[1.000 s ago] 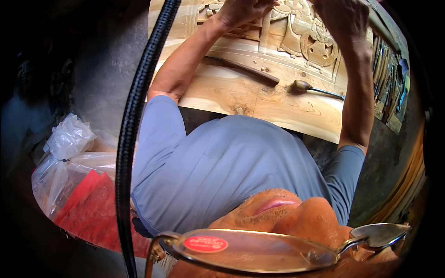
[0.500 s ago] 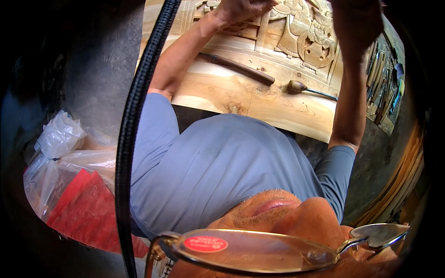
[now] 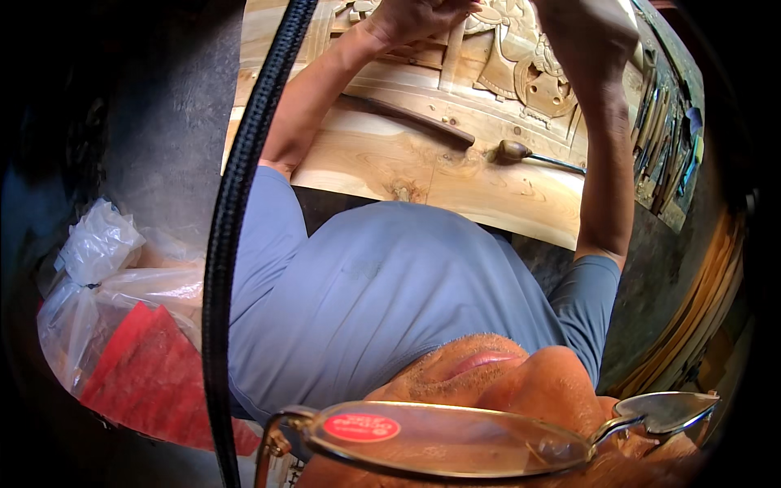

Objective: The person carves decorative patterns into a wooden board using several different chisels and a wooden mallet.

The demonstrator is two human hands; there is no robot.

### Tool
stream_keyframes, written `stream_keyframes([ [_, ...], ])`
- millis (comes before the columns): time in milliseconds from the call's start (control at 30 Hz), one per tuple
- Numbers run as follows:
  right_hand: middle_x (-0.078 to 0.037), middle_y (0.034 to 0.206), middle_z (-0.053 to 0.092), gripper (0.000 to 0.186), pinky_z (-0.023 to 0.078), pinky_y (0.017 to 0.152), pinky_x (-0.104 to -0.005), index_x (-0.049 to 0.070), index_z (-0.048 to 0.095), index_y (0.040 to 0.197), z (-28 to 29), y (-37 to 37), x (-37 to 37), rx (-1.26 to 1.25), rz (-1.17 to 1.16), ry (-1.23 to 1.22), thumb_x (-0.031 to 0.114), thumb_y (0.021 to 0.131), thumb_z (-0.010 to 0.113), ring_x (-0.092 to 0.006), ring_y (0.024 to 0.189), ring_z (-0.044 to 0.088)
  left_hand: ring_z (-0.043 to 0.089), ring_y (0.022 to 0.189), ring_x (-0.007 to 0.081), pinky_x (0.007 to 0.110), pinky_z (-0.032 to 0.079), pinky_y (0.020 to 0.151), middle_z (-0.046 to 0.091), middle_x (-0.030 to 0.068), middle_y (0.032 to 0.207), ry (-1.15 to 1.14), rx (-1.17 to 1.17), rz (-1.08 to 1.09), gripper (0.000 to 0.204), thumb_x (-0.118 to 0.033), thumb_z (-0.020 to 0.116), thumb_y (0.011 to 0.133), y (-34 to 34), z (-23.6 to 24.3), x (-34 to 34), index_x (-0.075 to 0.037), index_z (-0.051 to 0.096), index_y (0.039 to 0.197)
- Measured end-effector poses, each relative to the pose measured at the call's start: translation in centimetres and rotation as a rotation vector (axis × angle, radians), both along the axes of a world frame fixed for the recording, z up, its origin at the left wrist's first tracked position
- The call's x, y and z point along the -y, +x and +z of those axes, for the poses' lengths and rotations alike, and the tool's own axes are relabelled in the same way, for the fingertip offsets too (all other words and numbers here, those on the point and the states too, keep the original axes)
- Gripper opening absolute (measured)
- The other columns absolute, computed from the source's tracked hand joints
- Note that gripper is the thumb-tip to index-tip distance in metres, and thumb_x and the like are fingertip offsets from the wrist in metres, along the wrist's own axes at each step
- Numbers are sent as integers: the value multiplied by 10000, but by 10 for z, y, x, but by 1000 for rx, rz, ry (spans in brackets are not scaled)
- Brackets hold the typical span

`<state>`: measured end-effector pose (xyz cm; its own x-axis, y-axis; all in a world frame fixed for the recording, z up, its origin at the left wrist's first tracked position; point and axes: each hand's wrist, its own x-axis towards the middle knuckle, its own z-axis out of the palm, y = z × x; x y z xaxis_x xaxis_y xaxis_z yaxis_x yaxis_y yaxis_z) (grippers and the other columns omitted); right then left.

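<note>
A pale wooden panel [image 3: 350, 163] with carved relief figures [image 3: 541, 81] lies in front of me. My left hand [image 3: 416, 19] is over its far part, beside the carving, with its fingers drawn together. What they hold, if anything, is cut off by the upper edge. My right hand [image 3: 594, 41] is raised over the right side of the carving. It is in shadow, and its fingers are hidden. On the near plain part of the panel lie a dark wooden bar [image 3: 415, 119] and a tool with a rounded wooden handle [image 3: 514, 151] and a thin metal shaft.
Several carving tools [image 3: 663, 138] lie in a row on a board to the right. Long curved strips [image 3: 683, 309] stand at the lower right. A clear plastic bag [image 3: 98, 244] and a red sheet [image 3: 150, 366] sit at the left. A black braided cable [image 3: 236, 187] crosses the view.
My right hand has shifted left and slightly down in the view, showing more of the wrist. My left hand stays nearly in place. The panel and tools appear slightly further left.
</note>
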<state>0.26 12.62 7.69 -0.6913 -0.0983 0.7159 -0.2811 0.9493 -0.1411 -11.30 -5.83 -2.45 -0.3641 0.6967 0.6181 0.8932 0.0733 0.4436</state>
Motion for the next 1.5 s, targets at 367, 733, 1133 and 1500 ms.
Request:
stream_keyframes([
  [367,-139,1122,778,564,596,816,-324,128,686,1382,5,-1,6,-71,-37,-241,43,833,787,-207,940,745,731,738,179,320,583,658,770,91,849,54,387,-7,159,-155,759,950,4,-23,1,-86,773,1093],
  [733,-123,1133,769,570,578,861,-310,10,663,1358,18,-1,18,-121,-61,-448,44,817,840,-172,1001,708,736,756,148,299,576,642,798,116,921,160,679,-125,211,-120,746,960,-3,-42,-1,-49,774,1157],
  [1133,-114,1132,767,536,589,815,-340,59,672,1364,9,-1,8,-43,-50,-42,-27,842,761,-201,962,728,732,713,192,308,591,682,773,91,825,170,471,-60,201,-114,754,952,1,-42,2,-43,774,1138],
  [1500,-121,1106,787,564,606,784,-395,244,730,1353,12,5,5,-112,-154,491,-25,863,655,-270,936,768,724,727,150,324,577,652,750,68,759,22,151,72,223,-138,773,936,18,-39,7,-48,771,1140],
])
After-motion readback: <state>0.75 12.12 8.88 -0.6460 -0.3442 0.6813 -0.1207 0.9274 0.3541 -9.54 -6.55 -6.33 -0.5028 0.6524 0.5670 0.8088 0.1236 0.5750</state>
